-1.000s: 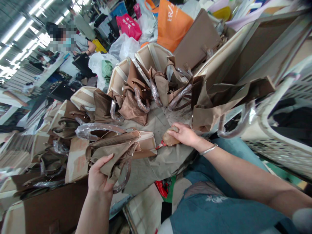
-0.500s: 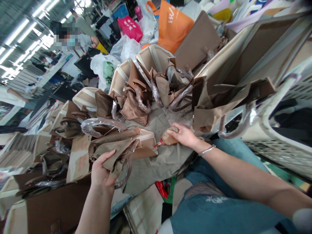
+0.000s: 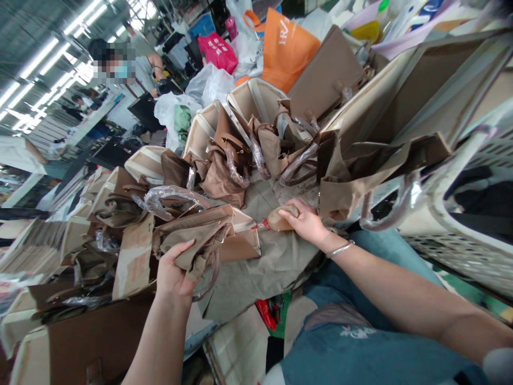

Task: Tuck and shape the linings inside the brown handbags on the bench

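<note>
My left hand (image 3: 176, 270) grips the olive-brown cloth lining of a brown handbag (image 3: 240, 245) that lies on its side, its flat base edge turned to the right. A plastic-wrapped handle (image 3: 160, 202) arches over the bag's far side. In my right hand (image 3: 306, 222) is a squeeze bottle (image 3: 280, 218), yellowish and smeared, with a red nozzle. Its tip points left and meets or nearly meets the upper right edge of the bag; contact is too small to tell. Under the bag spreads a grey-green cloth (image 3: 256, 280).
Several part-made brown bags (image 3: 224, 174) stand around the far side and left. At right is a white plastic basket (image 3: 433, 235). An orange bag (image 3: 286, 51) and a pink bag (image 3: 218, 52) lie at the back. A masked person (image 3: 136, 72) is at far left.
The bottle's tip has shifted up along the bag's right edge, from the lower part to near the upper corner. My left hand keeps its hold, and the view has tilted slightly.
</note>
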`<state>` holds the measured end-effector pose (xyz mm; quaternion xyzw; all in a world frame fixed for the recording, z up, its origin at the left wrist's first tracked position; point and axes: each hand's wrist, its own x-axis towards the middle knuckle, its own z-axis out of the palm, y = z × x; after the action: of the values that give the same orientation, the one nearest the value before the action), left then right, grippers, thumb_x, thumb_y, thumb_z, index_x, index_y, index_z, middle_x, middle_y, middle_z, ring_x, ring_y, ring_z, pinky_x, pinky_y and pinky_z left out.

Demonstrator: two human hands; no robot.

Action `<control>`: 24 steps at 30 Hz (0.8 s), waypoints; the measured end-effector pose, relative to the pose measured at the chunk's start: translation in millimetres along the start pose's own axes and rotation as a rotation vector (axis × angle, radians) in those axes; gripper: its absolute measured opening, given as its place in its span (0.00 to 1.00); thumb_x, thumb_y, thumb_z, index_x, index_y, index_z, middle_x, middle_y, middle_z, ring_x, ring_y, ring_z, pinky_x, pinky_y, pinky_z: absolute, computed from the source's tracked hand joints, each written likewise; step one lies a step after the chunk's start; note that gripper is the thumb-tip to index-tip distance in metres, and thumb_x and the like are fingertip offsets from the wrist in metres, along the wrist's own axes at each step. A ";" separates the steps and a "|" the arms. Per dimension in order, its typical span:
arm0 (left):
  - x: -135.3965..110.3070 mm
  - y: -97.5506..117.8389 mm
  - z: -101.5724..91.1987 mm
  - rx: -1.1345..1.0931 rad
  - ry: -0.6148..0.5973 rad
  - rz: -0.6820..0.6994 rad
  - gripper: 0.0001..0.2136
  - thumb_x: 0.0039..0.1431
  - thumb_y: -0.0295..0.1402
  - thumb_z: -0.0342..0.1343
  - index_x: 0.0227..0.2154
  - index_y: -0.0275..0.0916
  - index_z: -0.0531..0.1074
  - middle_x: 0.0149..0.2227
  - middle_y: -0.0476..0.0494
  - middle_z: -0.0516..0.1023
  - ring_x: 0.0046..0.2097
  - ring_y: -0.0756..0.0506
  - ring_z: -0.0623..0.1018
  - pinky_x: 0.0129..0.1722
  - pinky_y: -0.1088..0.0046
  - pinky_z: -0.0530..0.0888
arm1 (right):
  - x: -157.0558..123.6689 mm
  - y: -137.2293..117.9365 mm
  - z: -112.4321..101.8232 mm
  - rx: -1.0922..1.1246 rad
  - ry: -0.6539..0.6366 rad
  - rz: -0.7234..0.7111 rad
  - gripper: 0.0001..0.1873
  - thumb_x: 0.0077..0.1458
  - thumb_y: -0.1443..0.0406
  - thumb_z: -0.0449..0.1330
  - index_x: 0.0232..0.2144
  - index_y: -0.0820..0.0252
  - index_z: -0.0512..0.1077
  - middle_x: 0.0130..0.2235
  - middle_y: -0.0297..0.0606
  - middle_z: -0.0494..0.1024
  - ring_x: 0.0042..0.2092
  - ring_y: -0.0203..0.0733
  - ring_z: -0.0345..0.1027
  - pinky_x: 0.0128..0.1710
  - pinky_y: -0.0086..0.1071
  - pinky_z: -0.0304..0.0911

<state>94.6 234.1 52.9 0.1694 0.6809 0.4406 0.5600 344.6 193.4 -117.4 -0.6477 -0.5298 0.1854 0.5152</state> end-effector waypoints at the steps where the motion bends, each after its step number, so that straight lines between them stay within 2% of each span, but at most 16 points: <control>1: 0.8 0.3 1.4 0.003 0.000 0.002 0.05 0.43 0.21 0.54 0.26 0.32 0.71 0.22 0.43 0.77 0.23 0.44 0.77 0.18 0.72 0.75 | 0.0 0.2 0.2 -0.005 0.008 -0.020 0.09 0.55 0.56 0.56 0.31 0.55 0.65 0.33 0.37 0.69 0.39 0.44 0.63 0.40 0.34 0.60; 7: 7.9 -0.3 4.7 0.006 -0.051 0.031 0.06 0.42 0.21 0.54 0.26 0.33 0.71 0.22 0.44 0.76 0.21 0.46 0.76 0.18 0.72 0.75 | -2.6 1.1 3.1 -0.024 -0.030 -0.098 0.09 0.57 0.57 0.55 0.30 0.55 0.66 0.33 0.37 0.67 0.38 0.43 0.63 0.38 0.34 0.60; 10: 8.0 0.3 8.0 0.017 -0.032 0.030 0.04 0.42 0.21 0.54 0.25 0.33 0.71 0.21 0.45 0.76 0.21 0.47 0.75 0.18 0.73 0.75 | -3.5 1.4 3.8 -0.003 -0.019 -0.121 0.08 0.57 0.58 0.55 0.31 0.55 0.66 0.33 0.36 0.67 0.38 0.42 0.63 0.38 0.33 0.59; 13: 6.2 1.7 12.2 0.028 -0.008 0.010 0.04 0.43 0.21 0.54 0.23 0.33 0.70 0.20 0.46 0.75 0.20 0.47 0.75 0.18 0.74 0.75 | -3.2 2.0 3.6 -0.018 0.009 -0.120 0.08 0.58 0.59 0.54 0.31 0.55 0.66 0.33 0.36 0.67 0.39 0.43 0.62 0.38 0.34 0.60; 16: 7.2 2.4 13.8 0.027 -0.007 0.009 0.03 0.43 0.21 0.53 0.23 0.34 0.70 0.20 0.46 0.75 0.20 0.48 0.75 0.18 0.75 0.75 | -2.4 2.9 3.7 -0.027 -0.023 -0.109 0.08 0.58 0.58 0.54 0.32 0.54 0.67 0.34 0.36 0.67 0.39 0.43 0.63 0.38 0.34 0.60; 24: 16.3 3.0 12.9 -0.057 -0.085 -0.032 0.05 0.44 0.21 0.53 0.26 0.32 0.71 0.21 0.45 0.76 0.21 0.47 0.76 0.18 0.74 0.75 | -0.2 0.3 1.7 -0.053 -0.013 -0.097 0.09 0.58 0.57 0.53 0.31 0.55 0.66 0.33 0.37 0.67 0.38 0.44 0.63 0.38 0.35 0.60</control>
<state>100.4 252.9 45.5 0.1608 0.6463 0.4434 0.5999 343.3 194.1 -118.3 -0.6333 -0.5688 0.1502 0.5028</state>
